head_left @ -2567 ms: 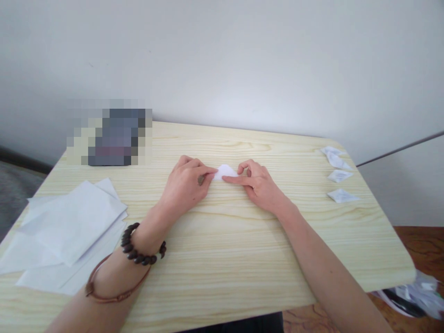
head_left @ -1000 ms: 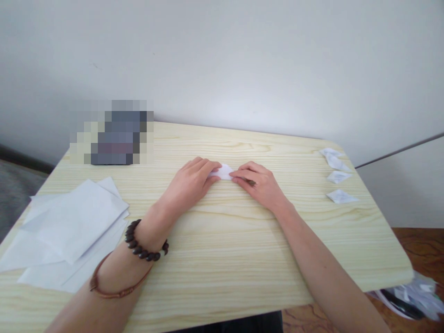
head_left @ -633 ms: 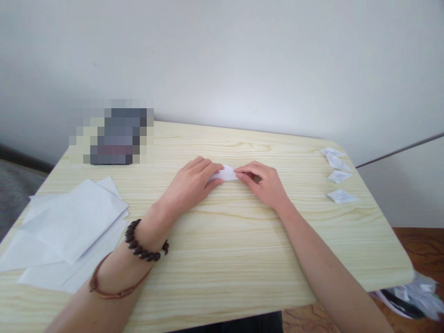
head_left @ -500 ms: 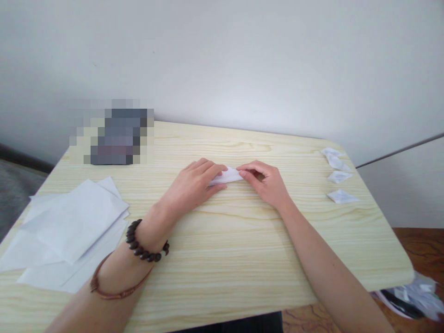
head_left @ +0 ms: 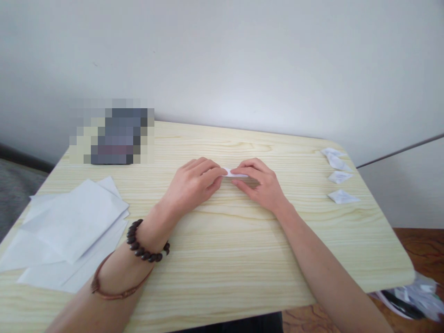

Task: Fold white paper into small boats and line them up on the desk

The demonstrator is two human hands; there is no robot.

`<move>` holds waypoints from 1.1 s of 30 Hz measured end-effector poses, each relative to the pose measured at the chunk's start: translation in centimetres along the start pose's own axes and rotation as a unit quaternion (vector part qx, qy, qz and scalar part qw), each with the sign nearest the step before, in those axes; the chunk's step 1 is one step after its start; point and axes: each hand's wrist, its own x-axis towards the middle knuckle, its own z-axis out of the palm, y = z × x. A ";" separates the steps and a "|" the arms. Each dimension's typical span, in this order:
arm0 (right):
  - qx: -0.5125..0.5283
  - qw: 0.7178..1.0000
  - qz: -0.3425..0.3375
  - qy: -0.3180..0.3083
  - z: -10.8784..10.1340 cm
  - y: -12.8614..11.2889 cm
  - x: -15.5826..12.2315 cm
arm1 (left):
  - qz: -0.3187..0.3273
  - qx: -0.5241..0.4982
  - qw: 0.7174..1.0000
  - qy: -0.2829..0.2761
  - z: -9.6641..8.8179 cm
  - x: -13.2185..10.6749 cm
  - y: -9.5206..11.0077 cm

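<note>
L fingers (head_left: pixel 212 175) gripping folded paper (head_left: pixel 229 174); R fingers (head_left: pixel 247 171) parted, w/ index on it, thumb off.

A plain, pale grey wall (head_left: pixel 222 60) spans ten to two o'clock, brightest low at twelve and dimmer towards ten. Against it stands a light wood-grained bench (head_left: pixel 215 259) with rounded corners. A dark slanting line (head_left: pixel 402 150) crosses the wall at three; reddish-brown, dark-veined floor (head_left: pixel 428 249) shows at four.
</note>
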 end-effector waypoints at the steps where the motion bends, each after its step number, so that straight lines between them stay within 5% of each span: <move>1: -0.014 1.000 -0.008 0.006 0.1 0.0 0.0 | 0.002 -0.002 1.000 0.006 0.0 0.0 0.0; 8: -0.076 0.994 -0.059 0.049 0.5 -0.3 0.2 | -0.002 -0.029 0.999 0.031 -0.1 0.1 0.1; 21: -0.106 0.992 -0.058 0.027 0.3 -1.5 0.4 | -0.044 0.008 0.999 0.023 -0.2 0.3 0.1; 33: -0.058 0.997 0.004 0.044 -0.3 -0.5 0.2 | -0.163 -0.204 0.963 0.060 -0.2 0.0 -0.4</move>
